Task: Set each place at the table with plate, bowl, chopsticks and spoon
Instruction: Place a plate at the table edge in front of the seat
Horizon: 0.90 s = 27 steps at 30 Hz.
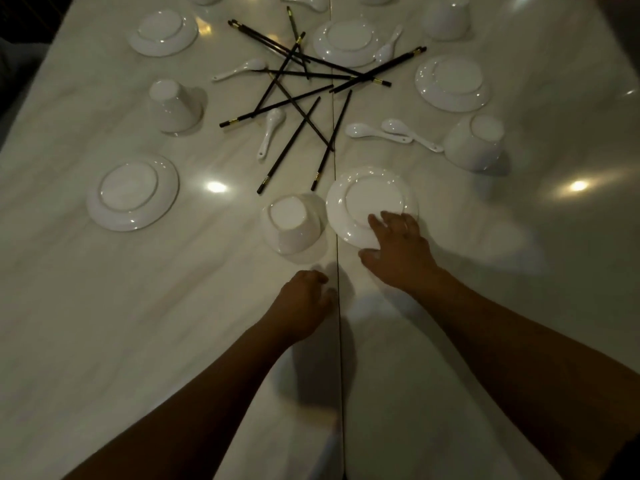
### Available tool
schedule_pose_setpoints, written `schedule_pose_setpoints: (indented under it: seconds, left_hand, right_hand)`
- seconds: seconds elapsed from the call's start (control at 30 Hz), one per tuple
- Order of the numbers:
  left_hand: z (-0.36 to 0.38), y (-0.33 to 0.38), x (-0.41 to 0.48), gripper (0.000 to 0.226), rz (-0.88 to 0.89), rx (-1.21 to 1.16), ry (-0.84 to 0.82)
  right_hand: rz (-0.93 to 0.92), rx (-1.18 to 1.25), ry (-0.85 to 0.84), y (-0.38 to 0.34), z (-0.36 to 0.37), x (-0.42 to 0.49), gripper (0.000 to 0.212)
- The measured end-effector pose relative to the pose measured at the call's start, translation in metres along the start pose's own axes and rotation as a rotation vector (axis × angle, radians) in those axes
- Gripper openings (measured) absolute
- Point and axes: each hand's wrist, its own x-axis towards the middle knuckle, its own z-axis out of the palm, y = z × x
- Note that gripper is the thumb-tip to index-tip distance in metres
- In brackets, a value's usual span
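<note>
An upside-down white plate (367, 197) lies near the table's middle seam. My right hand (398, 245) rests on its near rim, fingers on top and thumb beside the edge on the table. Just left of it stands an upside-down white bowl (294, 223). My left hand (304, 303) hovers below that bowl with fingers loosely curled, holding nothing. Several black chopsticks (301, 95) lie crossed in a heap at the centre. White spoons (377, 131) (272, 135) lie around the heap.
More upside-down plates (133, 192) (162, 32) (452, 83) (349, 41) and bowls (173, 105) (476, 142) (446, 17) are spread over the white marble table (138, 323). A dark seam (337, 271) runs down the table's middle.
</note>
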Motion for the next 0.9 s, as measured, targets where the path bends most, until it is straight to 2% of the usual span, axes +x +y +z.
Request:
schedule_pose_setpoints:
  seconds: [0.23, 0.33, 0.43, 0.5, 0.63, 0.8, 0.9]
  left_hand:
    - [0.011, 0.015, -0.005, 0.042, -0.057, -0.321, 0.235]
    - [0.014, 0.024, -0.005, 0.041, -0.086, -0.444, 0.265]
    - [0.022, 0.033, -0.004, 0.043, -0.141, -0.517, 0.265]
    - [0.027, 0.041, -0.005, 0.045, -0.182, -0.576, 0.241]
    - [0.027, 0.053, -0.006, 0.040, -0.250, -0.681, 0.261]
    - [0.013, 0.052, 0.002, 0.020, -0.314, -0.833, 0.223]
    - [0.007, 0.045, 0.005, 0.025, -0.397, -0.948, 0.187]
  right_hand:
    - [0.006, 0.028, 0.033, -0.005, 0.014, -0.063, 0.046]
    - [0.002, 0.058, 0.036, 0.000, 0.021, -0.070, 0.039]
    - [0.096, 0.192, -0.080, 0.002, 0.018, -0.072, 0.023]
    - [0.095, 0.251, -0.122, 0.004, 0.015, -0.072, 0.019]
    - [0.046, 0.276, -0.118, 0.013, 0.006, -0.073, 0.025]
    - [0.111, 0.376, -0.135, 0.019, -0.018, -0.063, 0.043]
    - [0.119, 0.403, -0.141, 0.020, -0.020, -0.064, 0.051]
